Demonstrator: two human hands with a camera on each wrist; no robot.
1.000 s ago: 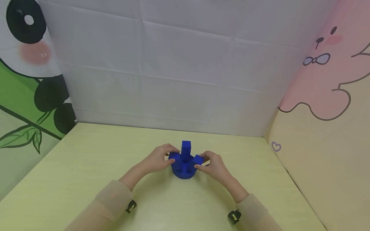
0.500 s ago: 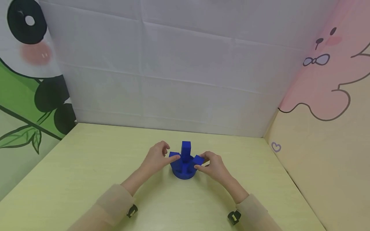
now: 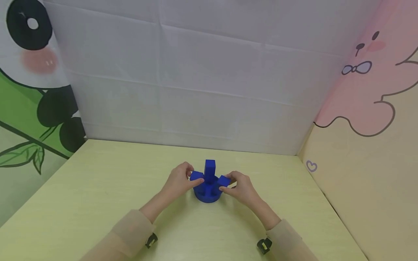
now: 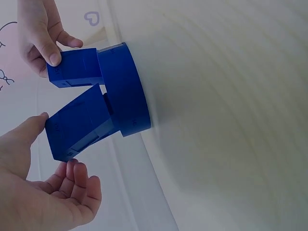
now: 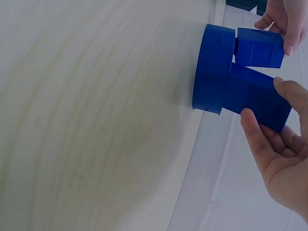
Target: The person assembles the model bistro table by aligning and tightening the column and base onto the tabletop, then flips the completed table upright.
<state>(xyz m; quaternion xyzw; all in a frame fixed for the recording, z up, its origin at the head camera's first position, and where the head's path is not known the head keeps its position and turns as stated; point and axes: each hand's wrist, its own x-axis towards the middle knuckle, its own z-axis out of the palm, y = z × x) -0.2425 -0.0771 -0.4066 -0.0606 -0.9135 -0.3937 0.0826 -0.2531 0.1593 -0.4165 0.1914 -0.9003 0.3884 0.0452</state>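
A round blue base (image 3: pixel 208 197) stands on the table, with blue blocks rising from it. My left hand (image 3: pixel 177 182) pinches the top of the left block (image 3: pixel 196 175) between thumb and fingertips. That block (image 4: pixel 79 122) leans outward in the left wrist view, its lower end at the base. On the other side, my right hand (image 3: pixel 242 186) holds the right block (image 3: pixel 224 180) by its upper end. This block (image 5: pixel 260 96) also tilts away from the base in the right wrist view. Between them, a third block (image 3: pixel 210 169) stands upright at the back, untouched.
The pale wooden table (image 3: pixel 124 174) extends around the base. A white cloth wall (image 3: pixel 202 79) rises behind it. Printed cartoon panels flank the table, a green and white one (image 3: pixel 19 101) on the left and a pink one (image 3: pixel 369 90) on the right.
My left fingers came off the left block, spread apart, then closed on it again. The block's top has turned slightly. My right hand has stayed in place on its block.
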